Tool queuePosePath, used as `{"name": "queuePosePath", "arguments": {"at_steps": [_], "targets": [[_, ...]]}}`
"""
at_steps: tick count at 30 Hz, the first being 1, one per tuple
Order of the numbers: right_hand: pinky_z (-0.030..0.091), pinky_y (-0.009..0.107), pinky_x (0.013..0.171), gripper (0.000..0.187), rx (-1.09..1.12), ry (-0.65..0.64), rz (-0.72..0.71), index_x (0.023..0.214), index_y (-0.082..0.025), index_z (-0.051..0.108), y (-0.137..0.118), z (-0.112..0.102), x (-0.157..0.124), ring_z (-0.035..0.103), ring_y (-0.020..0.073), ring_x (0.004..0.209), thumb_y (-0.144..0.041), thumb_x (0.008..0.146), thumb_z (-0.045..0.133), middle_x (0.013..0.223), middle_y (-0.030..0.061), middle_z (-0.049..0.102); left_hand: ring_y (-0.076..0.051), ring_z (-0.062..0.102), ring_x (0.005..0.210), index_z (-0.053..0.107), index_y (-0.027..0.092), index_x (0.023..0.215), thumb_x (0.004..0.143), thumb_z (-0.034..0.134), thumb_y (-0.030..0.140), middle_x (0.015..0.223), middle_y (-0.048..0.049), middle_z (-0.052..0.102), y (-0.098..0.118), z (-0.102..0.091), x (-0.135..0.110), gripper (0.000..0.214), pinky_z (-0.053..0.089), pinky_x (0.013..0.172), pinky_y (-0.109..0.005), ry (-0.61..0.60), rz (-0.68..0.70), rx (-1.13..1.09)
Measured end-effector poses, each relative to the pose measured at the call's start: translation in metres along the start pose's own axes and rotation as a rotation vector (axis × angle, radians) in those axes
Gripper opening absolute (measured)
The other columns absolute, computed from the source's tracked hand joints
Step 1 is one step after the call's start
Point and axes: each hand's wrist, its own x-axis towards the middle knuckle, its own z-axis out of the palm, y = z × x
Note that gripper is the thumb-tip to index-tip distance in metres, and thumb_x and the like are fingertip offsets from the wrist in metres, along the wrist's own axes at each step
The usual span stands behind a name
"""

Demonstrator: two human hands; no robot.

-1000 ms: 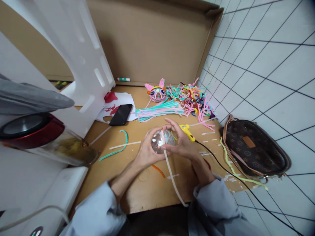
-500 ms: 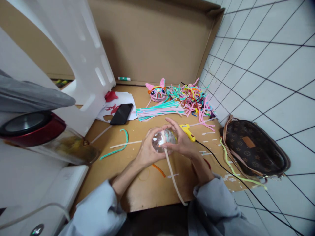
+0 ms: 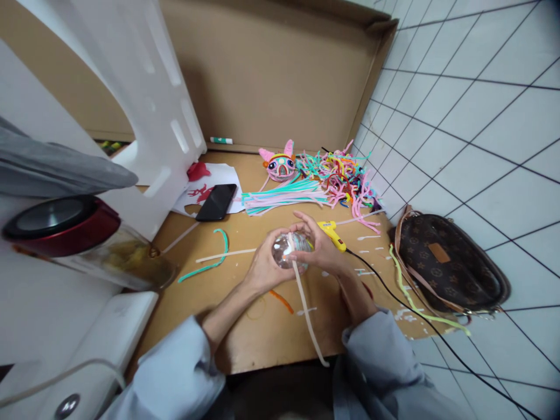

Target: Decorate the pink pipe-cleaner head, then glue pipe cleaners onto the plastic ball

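Note:
Over the middle of the table, my left hand (image 3: 263, 263) wraps round the left side of a clear ball (image 3: 280, 249). My right hand (image 3: 322, 248) grips the ball's right side, its thumb pressed across the front. A cream pipe cleaner (image 3: 307, 309) runs over the ball and hangs down toward me, its upper part under my right thumb. Another cream pipe cleaner (image 3: 219, 255) lies to the left, beside a bent teal one (image 3: 224, 245). Just beyond my right hand is a yellow glue gun (image 3: 333, 235). An orange piece (image 3: 282, 301) lies below the ball.
Toward the back sit a pink animal head (image 3: 280, 166), a bundle of pipe cleaners (image 3: 284, 197) and a tangled pile (image 3: 343, 175). A phone (image 3: 217, 202) rests on paper. A tumbler (image 3: 91, 242) stands left; a brown bag (image 3: 450, 262) and black cord (image 3: 394, 297) lie right.
Both hands stay round the ball with almost the same hold. The hanging end of the cream pipe cleaner has shifted slightly left, and the view has moved a little.

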Motion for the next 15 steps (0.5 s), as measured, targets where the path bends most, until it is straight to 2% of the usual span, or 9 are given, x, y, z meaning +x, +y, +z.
{"name": "queuePosePath", "arguments": {"at_steps": [7, 15], "targets": [[0.051, 0.039, 0.100, 0.109, -0.018, -0.018, 0.016, 0.151, -0.023, 0.032, 0.0017, -0.0022, 0.0005, 0.062, 0.0220, 0.111, -0.051, 0.062, 0.089, 0.120, 0.0090, 0.059, -0.019, 0.069, 0.089, 0.052, 0.021, 0.125, 0.052, 0.087, 0.026, 0.111, -0.0074, 0.068, -0.0046, 0.0005, 0.0002, 0.081, 0.057, 0.076, -0.030, -0.004, -0.022, -0.006], [0.050, 0.038, 0.099, 0.110, 0.044, -0.034, 0.036, 0.151, -0.024, 0.030, 0.0051, -0.0024, 0.0014, 0.061, 0.0213, 0.108, -0.049, 0.063, 0.090, 0.121, 0.0090, 0.057, -0.023, 0.070, 0.099, 0.055, 0.022, 0.126, 0.052, 0.089, 0.027, 0.114, -0.0076, 0.069, -0.0074, -0.0017, 0.0025, 0.082, 0.057, 0.087, -0.035, 0.009, 0.007, 0.052]]}}
